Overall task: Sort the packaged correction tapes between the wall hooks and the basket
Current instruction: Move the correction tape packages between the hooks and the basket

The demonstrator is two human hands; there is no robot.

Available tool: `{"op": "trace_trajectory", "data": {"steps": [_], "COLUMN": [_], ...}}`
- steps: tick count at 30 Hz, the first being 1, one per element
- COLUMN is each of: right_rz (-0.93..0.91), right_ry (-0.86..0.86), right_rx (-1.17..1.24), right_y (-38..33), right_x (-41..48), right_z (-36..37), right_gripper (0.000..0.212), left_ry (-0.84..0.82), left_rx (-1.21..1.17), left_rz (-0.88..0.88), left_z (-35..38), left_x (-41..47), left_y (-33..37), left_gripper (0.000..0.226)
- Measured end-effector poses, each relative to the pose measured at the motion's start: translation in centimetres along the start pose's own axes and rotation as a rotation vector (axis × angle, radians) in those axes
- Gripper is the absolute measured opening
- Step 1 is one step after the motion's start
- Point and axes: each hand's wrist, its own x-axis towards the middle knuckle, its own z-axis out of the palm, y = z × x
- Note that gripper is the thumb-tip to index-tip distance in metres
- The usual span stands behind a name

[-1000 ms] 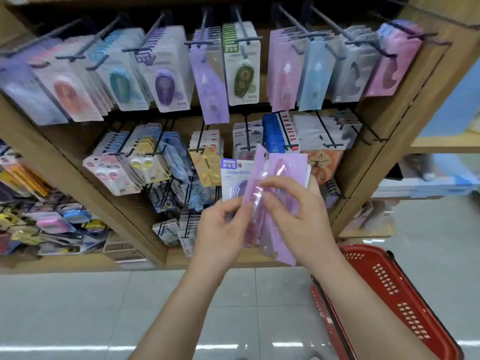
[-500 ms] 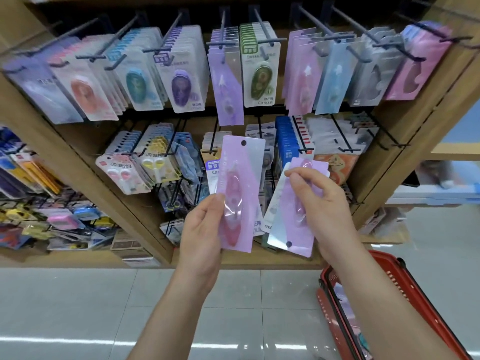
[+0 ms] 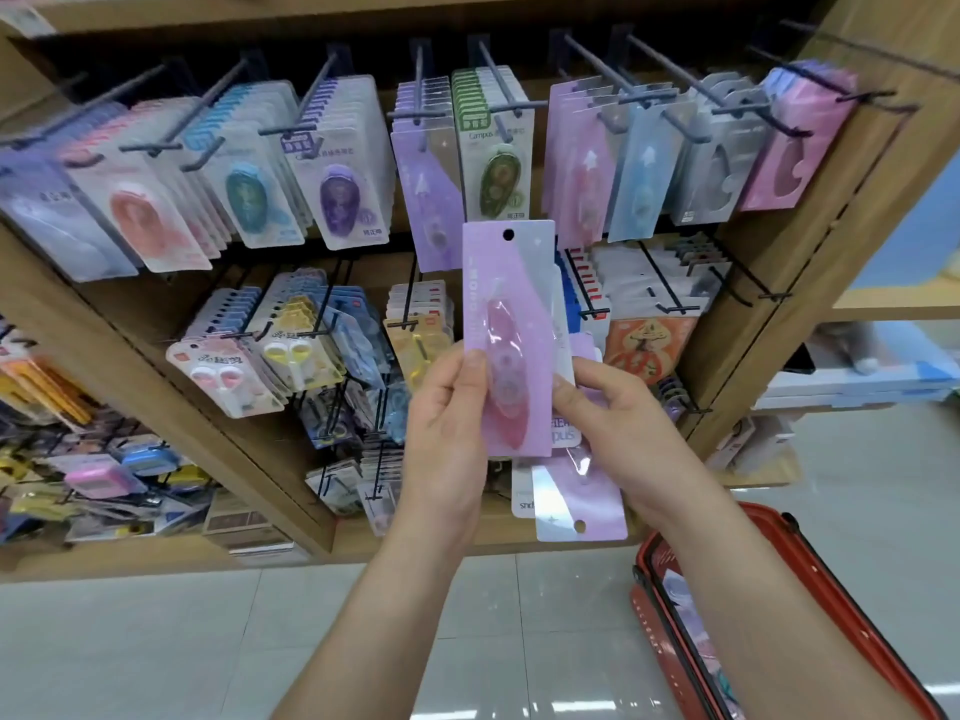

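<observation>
Mid-sort at frame centre: left hand [image 3: 447, 423] pinches an upright purple correction tape pack [image 3: 511, 335], right hand [image 3: 623, 423] grips inverted packs [image 3: 579, 504] above the red basket [image 3: 831, 605]; next, thread its hole onto a wall hook [image 3: 418, 90]

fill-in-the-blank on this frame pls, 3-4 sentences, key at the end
1. The left hand holds a pink pack with its hang hole at the ____.
2. The right hand holds a second pack with its hang hole at the ____.
3. The basket near the floor is ____ in colour.
4. The green pack hangs in the ____ row of hooks.

Missing words: top; bottom; red; upper
</observation>
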Motion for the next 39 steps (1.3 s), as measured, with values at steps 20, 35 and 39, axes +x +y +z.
{"op": "trace_trajectory", "data": {"steps": [20, 35, 39], "right_rz": [-0.114, -0.227, -0.237], "right_ry": [0.18, 0.206, 0.148], "right_rx": [0.032, -0.019, -0.002], "right_y": [0.3, -0.1, 0.0], "right_x": [-2.5, 2.9, 4.0], "right_z": [-4.8, -13.6, -14.6], "right_gripper": [0.017, 0.022, 0.023], "left_ry": [-0.124, -0.044, 0.019], "left_rx": [-0.022, 0.233, 0.337], "left_rz": [-0.047, 0.222, 0.295], "left_z": [3.5, 12.5, 13.3], "left_x": [3.3, 11.7, 12.9], "left_y": [1.3, 0.5, 0.1], "left_gripper": [0.025, 0.05, 0.052]}}
